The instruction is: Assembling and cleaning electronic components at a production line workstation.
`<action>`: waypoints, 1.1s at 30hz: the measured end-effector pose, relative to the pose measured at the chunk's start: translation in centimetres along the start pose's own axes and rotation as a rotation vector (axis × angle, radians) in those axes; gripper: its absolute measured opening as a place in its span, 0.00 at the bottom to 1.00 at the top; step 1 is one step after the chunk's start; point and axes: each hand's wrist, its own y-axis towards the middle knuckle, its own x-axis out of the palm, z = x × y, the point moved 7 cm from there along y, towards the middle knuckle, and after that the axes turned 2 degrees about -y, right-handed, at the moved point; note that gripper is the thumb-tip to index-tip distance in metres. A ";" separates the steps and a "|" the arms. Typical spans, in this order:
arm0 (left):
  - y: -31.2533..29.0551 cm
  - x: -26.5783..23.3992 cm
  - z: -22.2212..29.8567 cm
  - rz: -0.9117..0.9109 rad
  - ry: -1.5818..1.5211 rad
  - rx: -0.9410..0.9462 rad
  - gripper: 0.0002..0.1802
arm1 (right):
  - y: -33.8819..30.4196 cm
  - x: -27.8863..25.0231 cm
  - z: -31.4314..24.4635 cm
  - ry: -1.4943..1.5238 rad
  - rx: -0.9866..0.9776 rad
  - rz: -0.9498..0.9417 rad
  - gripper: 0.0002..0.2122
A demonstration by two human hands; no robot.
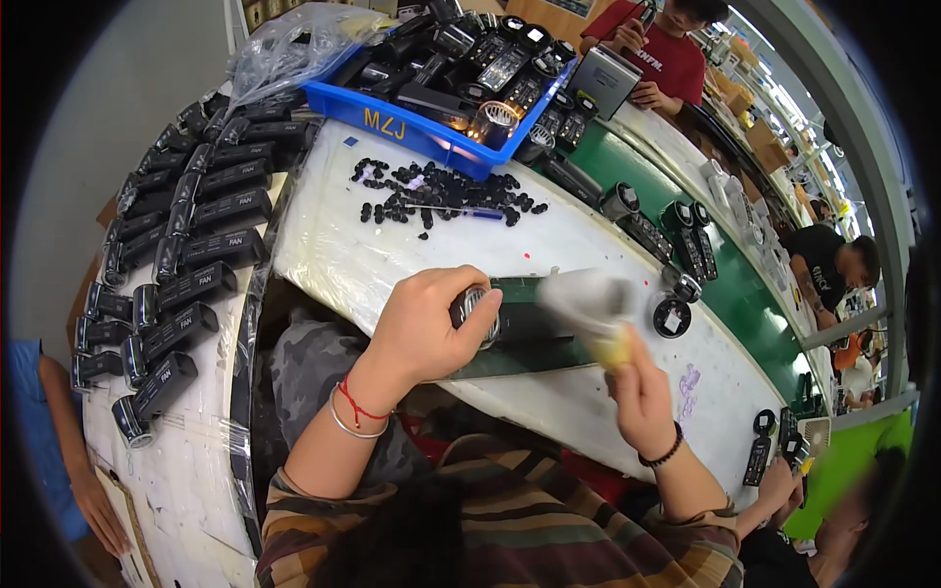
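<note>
My left hand [431, 323] is closed around the round grille end of a black handheld fan [529, 321]. The fan's body lies on its side over a green mat [534, 360] at the table's near edge. In my right hand [639, 392] is a tool with a pale head and a yellow neck [610, 345], smeared by motion. Its head hangs above the far end of the fan, and the blur hides its exact kind. Beyond my hands, many small black round parts [392, 201] lie scattered on the white tabletop, with a thin rod with a blue handle [482, 214] among them.
A blue bin [412, 122] heaped with black fan parts stands at the back. Rows of black fans [201, 284] cover the left table. A green conveyor belt [627, 171] carries fan parts along the right. A co-worker in a red shirt [676, 49] and others sit beyond it.
</note>
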 end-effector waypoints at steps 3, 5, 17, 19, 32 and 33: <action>0.3 -0.2 -0.1 -0.032 0.013 -0.056 0.11 | 1.4 2.1 0.9 -0.260 0.015 -0.203 0.20; -0.2 -0.1 -0.2 -0.022 0.012 -0.039 0.12 | 1.2 0.8 -1.3 -0.194 0.026 -0.171 0.20; 0.1 0.1 -0.3 -0.001 0.004 -0.017 0.14 | 0.7 0.1 2.0 -0.325 -0.037 -0.206 0.19; 0.3 -0.1 -0.3 0.011 0.015 -0.006 0.14 | 1.6 -0.8 1.0 -0.292 -0.125 -0.134 0.20; -0.1 0.1 -0.4 0.016 -0.008 -0.059 0.11 | 1.6 -0.8 3.7 -0.209 0.066 -0.032 0.17; 0.0 0.1 -0.5 -0.030 0.026 -0.068 0.11 | 1.5 -0.5 4.7 -0.102 0.170 -0.064 0.17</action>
